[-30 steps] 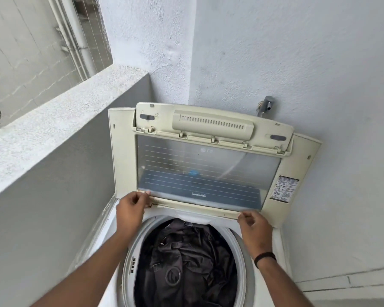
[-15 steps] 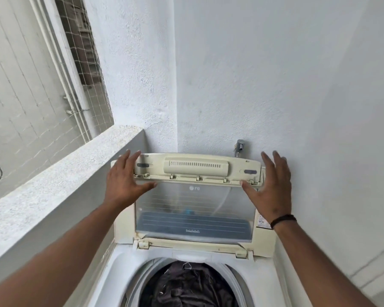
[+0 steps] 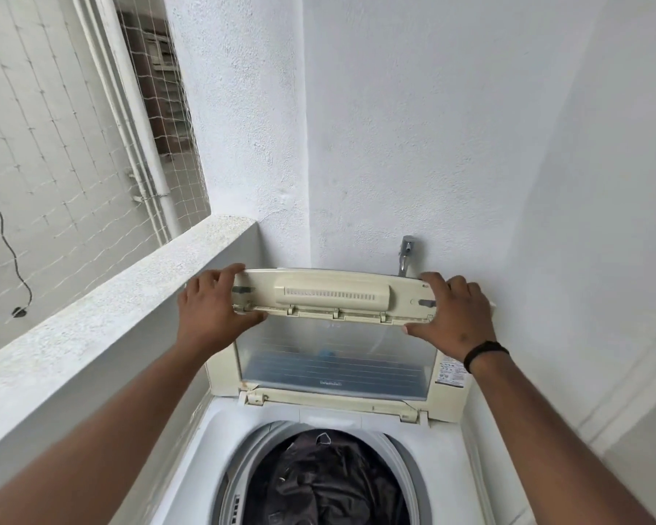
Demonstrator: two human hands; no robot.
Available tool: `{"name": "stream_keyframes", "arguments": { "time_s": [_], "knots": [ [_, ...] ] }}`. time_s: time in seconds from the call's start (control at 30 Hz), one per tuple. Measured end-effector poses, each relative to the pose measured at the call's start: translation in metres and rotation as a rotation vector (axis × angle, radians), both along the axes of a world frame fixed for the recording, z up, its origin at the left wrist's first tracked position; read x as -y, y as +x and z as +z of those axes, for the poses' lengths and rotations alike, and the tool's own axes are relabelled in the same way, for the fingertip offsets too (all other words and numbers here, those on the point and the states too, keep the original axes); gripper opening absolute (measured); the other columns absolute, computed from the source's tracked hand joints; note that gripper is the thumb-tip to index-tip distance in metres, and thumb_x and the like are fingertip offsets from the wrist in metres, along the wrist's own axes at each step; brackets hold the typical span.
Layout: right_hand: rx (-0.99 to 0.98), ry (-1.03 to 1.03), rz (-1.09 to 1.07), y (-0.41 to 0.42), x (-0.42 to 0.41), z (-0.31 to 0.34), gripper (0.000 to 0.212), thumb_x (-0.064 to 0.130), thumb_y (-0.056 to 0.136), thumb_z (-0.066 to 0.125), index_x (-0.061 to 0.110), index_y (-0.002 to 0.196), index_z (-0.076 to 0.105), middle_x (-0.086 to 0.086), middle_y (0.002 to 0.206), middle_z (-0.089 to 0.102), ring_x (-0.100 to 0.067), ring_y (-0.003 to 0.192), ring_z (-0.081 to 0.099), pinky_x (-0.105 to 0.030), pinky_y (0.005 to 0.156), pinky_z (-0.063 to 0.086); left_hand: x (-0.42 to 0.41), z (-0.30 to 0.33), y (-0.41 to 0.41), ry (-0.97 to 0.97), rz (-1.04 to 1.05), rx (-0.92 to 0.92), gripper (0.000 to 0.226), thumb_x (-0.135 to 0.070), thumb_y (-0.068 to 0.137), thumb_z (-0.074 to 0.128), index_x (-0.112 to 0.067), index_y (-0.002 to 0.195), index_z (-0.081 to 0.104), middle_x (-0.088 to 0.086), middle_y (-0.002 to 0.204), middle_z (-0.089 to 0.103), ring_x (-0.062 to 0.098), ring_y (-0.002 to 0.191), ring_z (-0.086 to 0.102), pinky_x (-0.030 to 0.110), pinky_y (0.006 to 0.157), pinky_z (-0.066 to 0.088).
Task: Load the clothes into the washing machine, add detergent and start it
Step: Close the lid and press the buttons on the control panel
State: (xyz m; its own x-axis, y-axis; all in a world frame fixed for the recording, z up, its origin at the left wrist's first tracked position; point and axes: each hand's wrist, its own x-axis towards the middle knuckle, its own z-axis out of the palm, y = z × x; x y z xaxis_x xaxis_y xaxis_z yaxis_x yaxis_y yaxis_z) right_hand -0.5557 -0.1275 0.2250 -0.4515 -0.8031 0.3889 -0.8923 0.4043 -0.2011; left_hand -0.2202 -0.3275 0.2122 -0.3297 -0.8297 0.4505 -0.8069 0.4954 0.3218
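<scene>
The top-loading washing machine (image 3: 220, 441) stands in a corner, with a white wall (image 3: 413, 126) behind it and to its right, and a low parapet ledge (image 3: 103, 308) along its left side. Its folding lid (image 3: 334, 358) stands raised at the rear of the opening. The lid's cream upper panel (image 3: 330, 295) is hinged to a transparent lower panel.

The left hand (image 3: 213, 308) holds the left end of the upper panel. Its fingers curl over the top edge and its thumb presses beneath the lower edge, so the grip is clamped on the lid. The right hand (image 3: 451, 312) holds the right end of the same panel in the same way, fingers over the top and thumb below. This grip is also clamped on the lid. A black wristband (image 3: 485, 354) circles the right wrist.

The drum (image 3: 406, 467) is open below the lid. Dark clothes (image 3: 326, 483) lie inside the drum and fill the visible part of it.

A metal tap (image 3: 406, 255) projects from the rear wall just above the lid's right end. A label (image 3: 449, 371) is fixed to the lid frame, beside the right wrist. Netting (image 3: 54, 145) covers the opening beyond the ledge.
</scene>
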Motion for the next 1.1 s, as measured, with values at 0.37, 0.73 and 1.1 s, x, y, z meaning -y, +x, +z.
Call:
{"name": "stream_keyframes", "arguments": {
  "time_s": [0.37,0.73,1.1],
  "knots": [
    [0.158,0.162,0.106,0.069,-0.080,0.012,0.025,0.049,0.083,0.063,0.035,0.104,0.060,0.008,0.096,0.061,-0.024,0.101,0.056,-0.040,0.083,0.047,-0.079,0.010,0.047,0.008,-0.145,0.201,0.064,-0.052,0.051,0.079,-0.037,0.112,0.065,-0.002,0.118,0.057,0.028,0.102,0.060,0.047,0.093,0.042],
    [-0.018,0.553,0.335,0.192,-0.167,-0.092,0.036,0.000,0.076,0.052,0.033,0.090,0.049,0.004,0.114,0.035,-0.024,0.106,0.037,-0.034,0.075,0.030,-0.188,-0.103,0.105,0.081,-0.660,0.518,0.049,-0.008,0.074,0.059,-0.042,0.108,0.048,-0.011,0.135,0.048,0.015,0.121,0.052,0.038,0.102,0.036],
    [0.096,0.654,0.140,0.243,-0.202,-0.153,0.019,0.018,0.079,0.064,0.025,0.096,0.067,-0.002,0.139,0.032,-0.026,0.121,0.034,-0.044,0.099,0.042,-0.229,-0.184,0.136,0.399,-0.636,0.434,0.032,-0.016,0.074,0.060,-0.030,0.102,0.052,-0.003,0.161,0.023,0.026,0.149,0.022,0.056,0.119,0.010]
  ]
}}
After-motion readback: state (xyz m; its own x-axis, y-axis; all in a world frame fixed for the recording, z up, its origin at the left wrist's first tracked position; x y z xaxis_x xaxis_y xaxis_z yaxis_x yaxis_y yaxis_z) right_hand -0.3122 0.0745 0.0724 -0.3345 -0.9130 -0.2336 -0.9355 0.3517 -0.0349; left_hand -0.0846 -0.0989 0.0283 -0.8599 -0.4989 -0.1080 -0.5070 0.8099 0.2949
